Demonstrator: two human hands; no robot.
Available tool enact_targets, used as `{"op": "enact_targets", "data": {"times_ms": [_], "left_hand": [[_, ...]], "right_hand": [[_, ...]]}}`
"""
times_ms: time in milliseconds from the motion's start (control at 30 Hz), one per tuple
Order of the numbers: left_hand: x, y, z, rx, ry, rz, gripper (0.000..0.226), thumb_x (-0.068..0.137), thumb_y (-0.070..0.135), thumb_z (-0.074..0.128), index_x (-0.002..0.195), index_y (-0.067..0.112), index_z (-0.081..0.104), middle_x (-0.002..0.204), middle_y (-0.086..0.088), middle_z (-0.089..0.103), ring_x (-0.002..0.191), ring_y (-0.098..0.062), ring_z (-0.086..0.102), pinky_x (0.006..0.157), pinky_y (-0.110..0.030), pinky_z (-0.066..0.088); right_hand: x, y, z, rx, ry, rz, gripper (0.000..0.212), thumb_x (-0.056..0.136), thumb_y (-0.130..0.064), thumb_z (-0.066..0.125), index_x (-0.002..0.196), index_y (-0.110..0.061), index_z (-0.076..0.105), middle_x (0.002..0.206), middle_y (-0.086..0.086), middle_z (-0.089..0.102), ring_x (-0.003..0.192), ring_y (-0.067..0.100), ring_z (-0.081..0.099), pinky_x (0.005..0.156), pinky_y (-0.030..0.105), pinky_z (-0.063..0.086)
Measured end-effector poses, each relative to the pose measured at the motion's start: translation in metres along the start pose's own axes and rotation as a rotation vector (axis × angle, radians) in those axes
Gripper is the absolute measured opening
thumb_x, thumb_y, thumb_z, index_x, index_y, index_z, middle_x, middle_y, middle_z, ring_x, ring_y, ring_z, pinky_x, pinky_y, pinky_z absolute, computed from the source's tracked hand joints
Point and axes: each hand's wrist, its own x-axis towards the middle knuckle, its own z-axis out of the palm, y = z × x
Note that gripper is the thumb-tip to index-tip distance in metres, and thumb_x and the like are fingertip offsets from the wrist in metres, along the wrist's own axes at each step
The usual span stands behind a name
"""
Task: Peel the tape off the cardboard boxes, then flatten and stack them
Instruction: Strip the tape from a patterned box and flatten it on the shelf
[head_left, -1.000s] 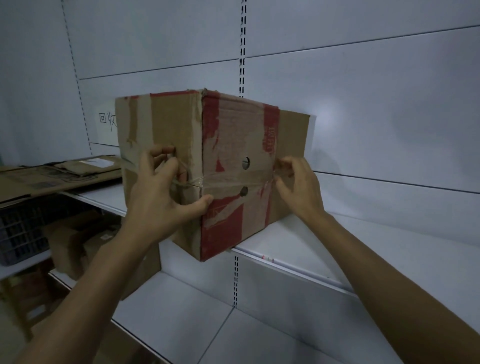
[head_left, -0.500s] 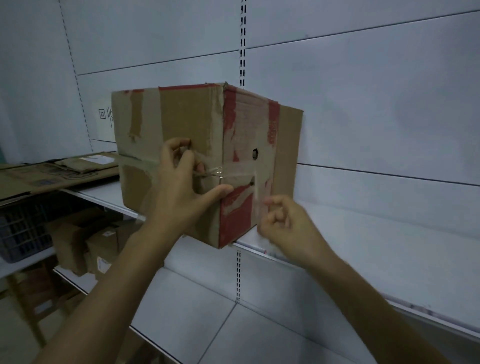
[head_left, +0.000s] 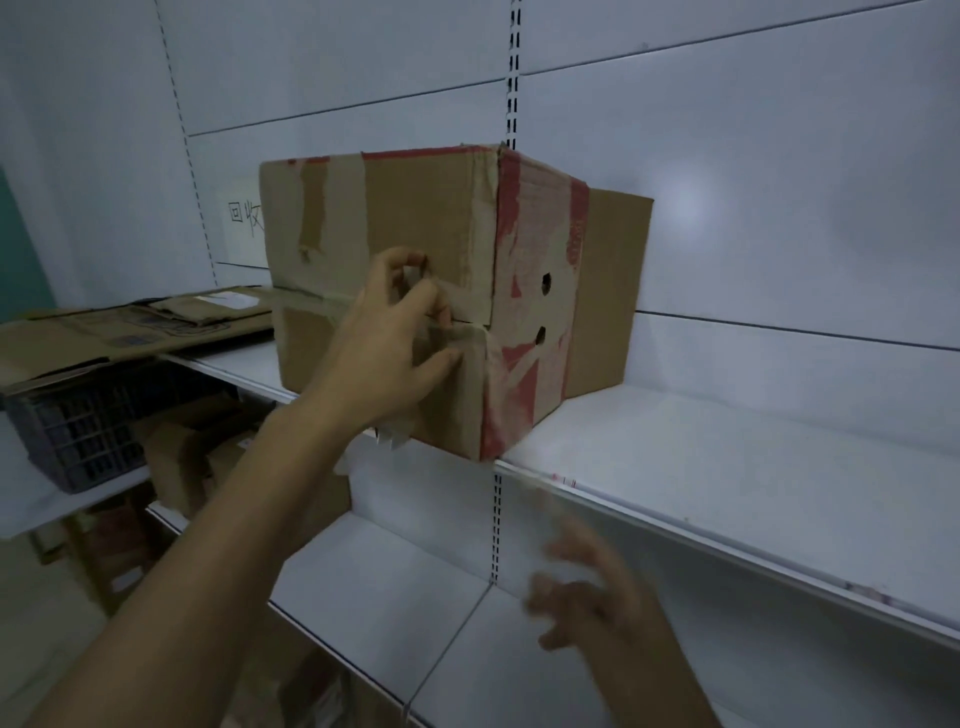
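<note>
- Rests the box (head_left: 415, 218) on the shelf (head_left: 727, 467), corner poking over the edge, for easy reach.
- Pinches the tape (head_left: 311, 301) at the seam with the left hand (head_left: 395, 348), ready to pull.
- Holds the right hand (head_left: 587, 597) low, below the shelf; too blurry to tell if holding anything.

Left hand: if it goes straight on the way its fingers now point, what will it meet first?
The cardboard box: the left hand pinches tape at its middle seam, so it would likely press into that face at once.

head camera, facing shelving, close range
</note>
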Motion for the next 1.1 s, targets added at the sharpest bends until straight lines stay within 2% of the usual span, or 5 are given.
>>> {"op": "enact_targets", "data": {"times_ms": [167,567,700,867,1100], "left_hand": [[-0.004,-0.002,0.002,0.036,-0.002,0.043,0.022,0.080,0.020,0.069,0.082,0.021,0.047,0.148,-0.001,0.021,0.129,-0.025,0.039,0.092,-0.033,0.045],[-0.054,-0.031,0.041,0.114,0.087,0.082,0.015,0.084,0.023,0.061,0.081,0.008,0.063,0.149,-0.017,0.033,0.135,-0.031,0.035,0.107,-0.042,0.035],[-0.086,-0.055,0.068,0.160,0.199,0.062,0.010,0.080,0.021,0.064,0.080,0.011,0.063,0.141,-0.011,0.047,0.133,-0.023,0.037,0.113,-0.049,0.019],[-0.089,-0.084,0.077,0.067,0.313,0.158,0.023,0.080,0.016,0.069,0.100,0.015,0.060,0.132,-0.007,0.058,0.128,-0.017,0.045,0.111,-0.052,0.024],[-0.115,-0.143,0.087,-0.096,0.258,0.165,0.009,0.085,0.014,0.061,0.080,0.010,0.067,0.124,-0.009,0.063,0.122,-0.014,0.050,0.112,-0.038,0.028]], "right_hand": [[0.008,-0.015,0.005,0.087,0.343,-0.041,0.062,0.084,0.007,0.063,0.134,-0.024,0.046,0.112,0.007,0.057,0.061,0.020,0.065,0.044,0.021,0.050],[-0.005,-0.036,0.020,-0.739,0.133,-0.362,0.056,0.070,-0.089,0.030,0.112,-0.056,0.049,0.058,-0.016,0.065,0.053,0.003,0.062,0.060,0.027,0.054],[0.025,-0.038,0.061,-0.820,0.197,-0.660,0.036,0.084,-0.053,0.049,0.107,-0.031,0.067,0.091,-0.018,0.065,0.080,-0.001,0.060,0.080,0.001,0.039],[0.099,-0.054,0.133,-0.925,0.235,-0.941,0.023,0.088,-0.023,0.061,0.108,-0.014,0.067,0.114,0.000,0.059,0.105,0.010,0.052,0.089,0.014,0.040],[0.151,-0.032,0.193,-1.262,0.535,-0.845,0.040,0.082,-0.053,0.056,0.103,-0.020,0.064,0.095,-0.001,0.060,0.091,0.021,0.054,0.083,0.032,0.028]]}}
